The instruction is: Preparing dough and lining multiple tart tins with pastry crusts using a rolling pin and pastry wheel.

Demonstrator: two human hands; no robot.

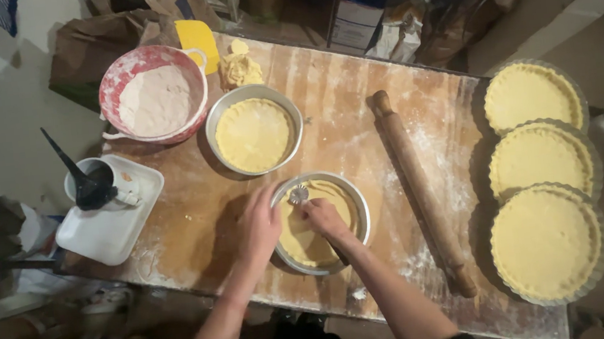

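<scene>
At the lower middle of the frame my left hand (259, 226) rests against the left rim of a round metal tin lined with pale yellow dough (320, 223), fingers curled around its edge in a steadying grip. My right hand (324, 218) is over the dough inside that tin, its grip clenched on a small pastry wheel with a dark handle (299, 193); the little metal disc sits at the tin's upper left rim, touching the dough edge, while the handle runs down under my palm.

The tin stands on a floured wooden table (342, 124). Just above it, towards the middle of the frame, is a second round metal tin filled with dough (254, 131), its edge already ridged. A long wooden rolling pin (424, 192) lies diagonally to the right, apart from my tin. Along the right edge of the frame three fluted tart tins lined with dough (540, 179) stand in a column, overlapping. At the upper left is a red-and-white speckled bowl of flour (154, 95), beside it a lump of leftover dough (240, 68) and a yellow plastic scraper (197, 40). At the left edge a white rectangular tray (106, 229) carries a white cup with a black funnel (90, 186).
</scene>
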